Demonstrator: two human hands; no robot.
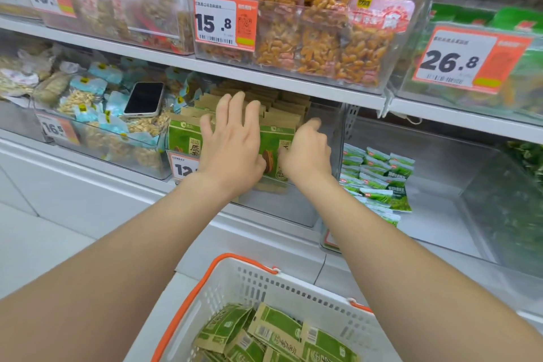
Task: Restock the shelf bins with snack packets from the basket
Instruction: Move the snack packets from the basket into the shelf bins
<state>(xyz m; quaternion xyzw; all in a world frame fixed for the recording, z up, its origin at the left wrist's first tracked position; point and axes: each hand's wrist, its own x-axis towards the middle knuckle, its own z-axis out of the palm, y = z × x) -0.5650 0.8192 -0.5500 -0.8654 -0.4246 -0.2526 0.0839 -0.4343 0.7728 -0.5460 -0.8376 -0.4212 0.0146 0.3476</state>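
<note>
Head view: both hands reach into a clear bin on the lower shelf, near its front edge. Green-and-brown packets stand in rows inside the bin, filling it from the front wall to the back. The left hand lies flat, fingers straight and spread, on the packet tops near the front row. The right hand has its fingers curled against the right end of the front row; whether it grips a packet cannot be told. Below, at the bottom edge of the view, a white basket with orange handles holds loose packets of the same kind. A phone lies on the snacks in the bin to the left.
</note>
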